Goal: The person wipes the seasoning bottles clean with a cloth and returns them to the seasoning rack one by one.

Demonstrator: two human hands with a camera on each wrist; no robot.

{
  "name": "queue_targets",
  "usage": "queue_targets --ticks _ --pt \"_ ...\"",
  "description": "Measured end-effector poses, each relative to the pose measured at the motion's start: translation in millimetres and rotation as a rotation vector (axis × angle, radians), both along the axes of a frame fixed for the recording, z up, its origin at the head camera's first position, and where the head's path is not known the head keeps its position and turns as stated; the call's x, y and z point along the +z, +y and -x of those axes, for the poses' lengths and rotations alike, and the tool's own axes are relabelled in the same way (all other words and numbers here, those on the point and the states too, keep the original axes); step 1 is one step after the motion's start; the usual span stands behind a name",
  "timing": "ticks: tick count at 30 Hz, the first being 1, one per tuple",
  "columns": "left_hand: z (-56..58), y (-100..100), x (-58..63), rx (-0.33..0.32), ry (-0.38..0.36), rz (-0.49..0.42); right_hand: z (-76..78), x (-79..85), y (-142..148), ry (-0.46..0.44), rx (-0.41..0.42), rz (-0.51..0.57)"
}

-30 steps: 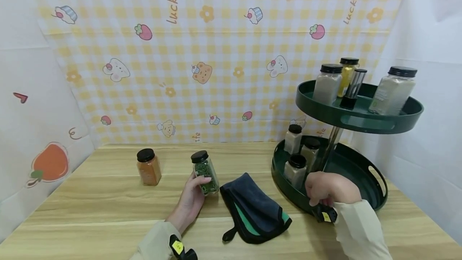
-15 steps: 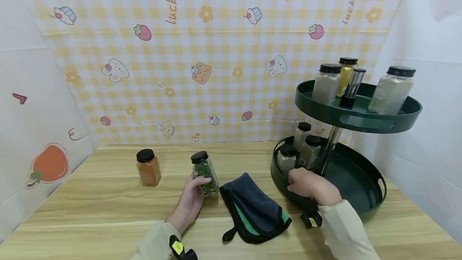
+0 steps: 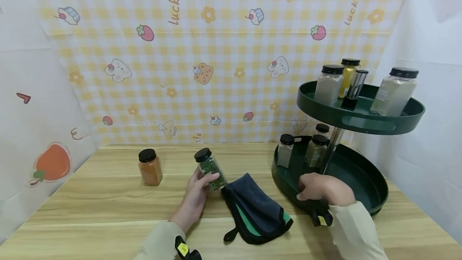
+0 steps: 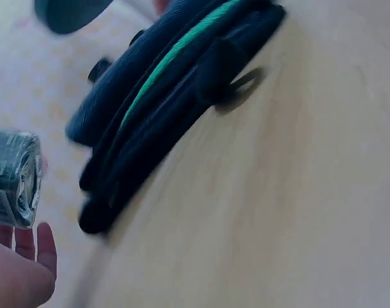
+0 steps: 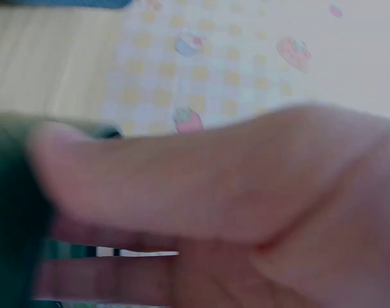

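Observation:
My left hand [image 3: 196, 196] holds a glass spice jar of green herbs [image 3: 209, 167] with a black lid, tilted just above the table; its base shows in the left wrist view. To its right lies a folded dark blue cloth [image 3: 252, 204] with a green underside. At the front of a dark green two-tier rack, my right hand [image 3: 326, 189] pinches the rim of the lower tray [image 3: 279, 181]. In the right wrist view the thumb [image 5: 60, 147] lies against the green wall, with the fingers partly hidden behind it. Three black-lidded jars, including a near one [image 3: 285, 153], stand in that tray.
An orange spice jar [image 3: 150, 169] stands on the wooden table [image 3: 90, 208] at left. Several jars and a slim silver-topped container [image 3: 355, 89] stand on the rack's upper tray [image 3: 382, 123]. A checked cloth backdrop [image 3: 223, 51] rises behind.
The lower tray has turned, carrying its jars leftward and around toward the back. My right hand moved left, then back right along the rim. The herb jar has risen slightly and tilted more.

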State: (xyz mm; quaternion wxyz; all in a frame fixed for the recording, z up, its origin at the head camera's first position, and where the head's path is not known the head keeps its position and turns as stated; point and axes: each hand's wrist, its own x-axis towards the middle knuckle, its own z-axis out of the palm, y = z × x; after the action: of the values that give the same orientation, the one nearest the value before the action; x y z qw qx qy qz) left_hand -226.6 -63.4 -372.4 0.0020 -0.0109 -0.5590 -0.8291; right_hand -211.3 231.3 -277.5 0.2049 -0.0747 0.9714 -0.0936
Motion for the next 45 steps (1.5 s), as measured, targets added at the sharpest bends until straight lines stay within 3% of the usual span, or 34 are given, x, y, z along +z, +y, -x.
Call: queue_targets --ticks 4,8,11,17,22,25,30,39,45 --pt "-8.2 21.7 21.0 0.008 0.054 0.084 -8.2 6.2 11.4 -0.033 -0.071 0.036" --pt "-15.0 51.2 40.8 -0.048 0.123 0.214 -12.3 6.9 13.5 -0.041 -0.114 0.131" --pt "-14.9 79.6 49.3 -0.099 0.180 0.231 -12.6 4.9 10.7 -0.029 -0.111 0.184" --pt "-11.1 136.2 48.4 -0.134 0.218 0.213 -7.2 3.7 4.2 -0.008 -0.089 0.105" --pt "-7.6 166.9 38.5 -0.083 0.225 0.374 -2.8 3.6 3.3 -0.015 -0.089 0.046" --pt "-7.1 176.0 31.5 -0.058 0.231 0.541 -2.3 3.7 4.4 -0.019 -0.084 0.032" --pt "-8.4 178.3 24.1 -0.027 0.299 0.784 -2.9 2.4 6.2 -0.023 -0.110 0.060" --pt "-11.0 179.0 23.6 -0.019 0.437 0.974 -5.3 6.8 15.9 -0.047 -0.085 0.113" --pt "-13.8 179.8 24.4 -0.056 0.413 1.058 -7.8 6.8 22.7 -0.047 -0.050 0.151"
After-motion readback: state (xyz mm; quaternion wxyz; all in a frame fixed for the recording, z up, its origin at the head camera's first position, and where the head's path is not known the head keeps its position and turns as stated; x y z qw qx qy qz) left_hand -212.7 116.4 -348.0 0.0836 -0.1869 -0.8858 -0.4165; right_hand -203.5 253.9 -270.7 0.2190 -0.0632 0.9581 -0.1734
